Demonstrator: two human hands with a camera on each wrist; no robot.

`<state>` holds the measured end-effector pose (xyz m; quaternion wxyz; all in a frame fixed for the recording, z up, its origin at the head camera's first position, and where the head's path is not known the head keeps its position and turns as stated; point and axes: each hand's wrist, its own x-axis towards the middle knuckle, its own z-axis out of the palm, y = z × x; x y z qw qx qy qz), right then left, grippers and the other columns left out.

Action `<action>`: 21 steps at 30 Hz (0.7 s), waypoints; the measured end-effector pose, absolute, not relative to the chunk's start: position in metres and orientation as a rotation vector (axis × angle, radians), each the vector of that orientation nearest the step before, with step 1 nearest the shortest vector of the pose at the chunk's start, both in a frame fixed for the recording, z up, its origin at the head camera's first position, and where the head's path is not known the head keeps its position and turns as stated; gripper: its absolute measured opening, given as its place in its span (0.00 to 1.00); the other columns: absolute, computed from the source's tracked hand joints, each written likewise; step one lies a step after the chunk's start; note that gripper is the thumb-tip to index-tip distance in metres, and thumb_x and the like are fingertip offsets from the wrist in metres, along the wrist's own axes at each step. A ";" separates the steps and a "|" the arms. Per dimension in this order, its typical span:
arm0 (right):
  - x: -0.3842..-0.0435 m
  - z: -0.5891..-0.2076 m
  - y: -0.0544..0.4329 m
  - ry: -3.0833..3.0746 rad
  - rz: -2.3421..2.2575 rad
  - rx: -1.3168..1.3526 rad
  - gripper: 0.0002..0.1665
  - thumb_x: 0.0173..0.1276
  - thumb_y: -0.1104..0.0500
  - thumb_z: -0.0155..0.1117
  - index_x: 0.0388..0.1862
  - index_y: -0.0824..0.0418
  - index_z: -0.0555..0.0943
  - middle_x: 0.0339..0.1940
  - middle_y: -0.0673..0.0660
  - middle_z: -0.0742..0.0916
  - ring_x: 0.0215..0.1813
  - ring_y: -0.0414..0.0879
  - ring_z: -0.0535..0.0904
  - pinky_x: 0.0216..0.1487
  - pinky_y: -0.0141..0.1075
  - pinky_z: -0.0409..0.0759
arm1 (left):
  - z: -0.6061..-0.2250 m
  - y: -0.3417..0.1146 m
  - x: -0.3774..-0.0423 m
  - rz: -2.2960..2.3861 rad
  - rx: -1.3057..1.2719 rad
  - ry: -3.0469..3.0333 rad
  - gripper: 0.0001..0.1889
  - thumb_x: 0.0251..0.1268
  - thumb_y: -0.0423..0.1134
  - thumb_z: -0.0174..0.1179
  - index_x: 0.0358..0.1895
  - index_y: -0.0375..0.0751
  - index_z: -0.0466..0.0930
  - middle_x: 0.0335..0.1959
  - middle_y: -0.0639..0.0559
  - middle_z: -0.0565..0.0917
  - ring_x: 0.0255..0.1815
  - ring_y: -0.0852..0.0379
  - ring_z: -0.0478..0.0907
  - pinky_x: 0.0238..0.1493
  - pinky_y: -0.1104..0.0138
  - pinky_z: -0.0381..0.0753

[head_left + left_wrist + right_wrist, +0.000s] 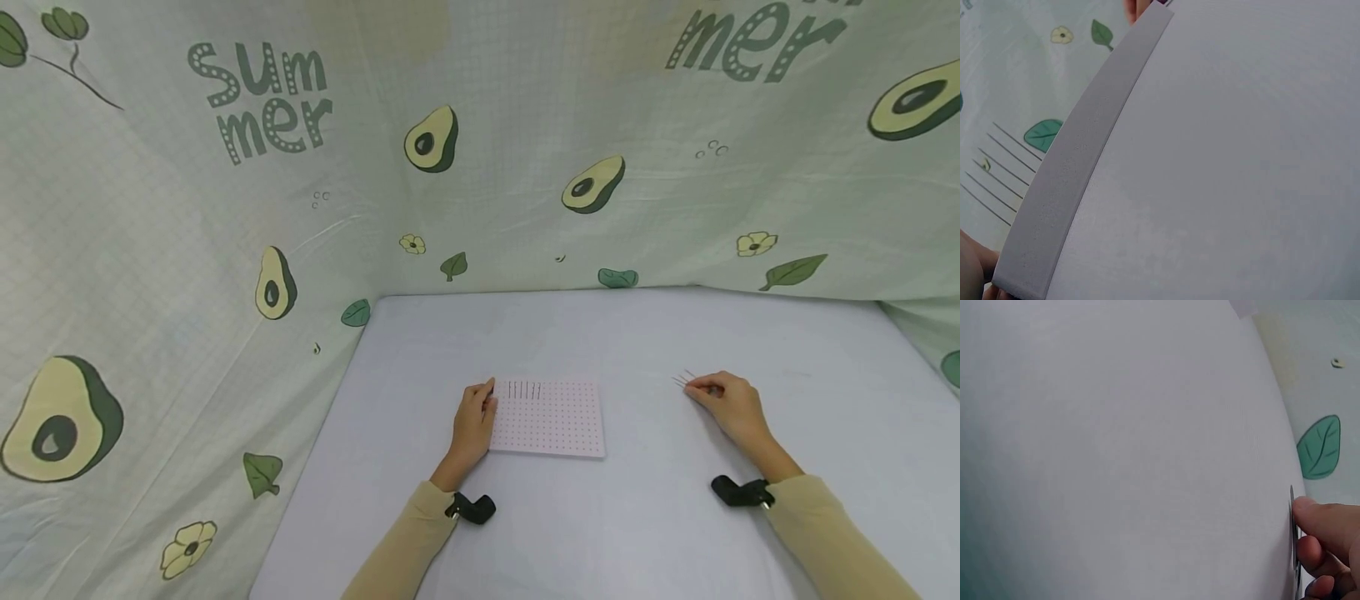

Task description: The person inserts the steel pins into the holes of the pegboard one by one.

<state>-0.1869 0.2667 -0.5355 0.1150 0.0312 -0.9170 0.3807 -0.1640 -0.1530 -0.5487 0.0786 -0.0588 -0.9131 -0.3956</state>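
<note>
Left fingers [480, 395] gripped a rectangular pink pegboard [562, 429] by its edge; well apart, right fingers [705, 382] pinched part-hidden thin dark pins [1294, 531]

Left of the right hand [731, 408], bare desk [645, 425] gives a sideways path as far as the pegboard [555, 433]. There a row of upright thin pins [527, 390] blocks a low pass just right of the left hand's fingers [487, 388]; the pegboard's nearer part leaves room overhead. Beyond both hands, open desk ends at the hanging avocado-print cloth [517, 233].
</note>
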 end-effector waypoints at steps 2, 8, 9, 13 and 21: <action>-0.187 -0.535 0.266 -2.689 1.107 0.097 0.11 0.65 0.62 0.72 0.38 0.71 0.87 0.30 0.59 0.83 0.29 0.43 0.68 0.28 0.33 0.64 | -0.549 -0.153 -0.165 -1.185 -0.171 -2.738 0.23 0.80 0.36 0.49 0.72 0.33 0.67 0.60 0.39 0.72 0.53 0.51 0.74 0.55 0.57 0.75; -0.186 -0.535 0.264 -2.692 1.092 0.102 0.09 0.63 0.64 0.72 0.36 0.72 0.86 0.31 0.60 0.83 0.30 0.46 0.69 0.27 0.34 0.64 | -0.547 -0.152 -0.164 -1.186 -0.166 -2.732 0.23 0.79 0.35 0.49 0.72 0.33 0.67 0.59 0.39 0.73 0.52 0.51 0.74 0.54 0.57 0.75; -0.186 -0.535 0.264 -2.689 1.088 0.101 0.09 0.63 0.64 0.73 0.36 0.72 0.86 0.30 0.60 0.83 0.30 0.46 0.68 0.27 0.34 0.64 | -0.547 -0.152 -0.163 -1.187 -0.164 -2.732 0.23 0.79 0.35 0.49 0.72 0.33 0.67 0.59 0.39 0.73 0.52 0.51 0.74 0.54 0.57 0.75; -0.186 -0.535 0.263 -2.680 1.082 0.104 0.09 0.63 0.64 0.73 0.35 0.72 0.86 0.28 0.59 0.82 0.29 0.46 0.68 0.26 0.34 0.64 | -0.546 -0.151 -0.163 -1.175 -0.175 -2.720 0.22 0.79 0.35 0.49 0.71 0.32 0.67 0.58 0.39 0.73 0.51 0.51 0.74 0.53 0.57 0.75; -0.186 -0.536 0.262 -2.669 1.087 0.101 0.08 0.62 0.66 0.72 0.34 0.73 0.85 0.26 0.57 0.81 0.28 0.46 0.68 0.26 0.34 0.64 | -0.548 -0.152 -0.163 -1.175 -0.184 -2.710 0.23 0.79 0.35 0.49 0.72 0.32 0.67 0.58 0.39 0.73 0.50 0.52 0.73 0.52 0.57 0.75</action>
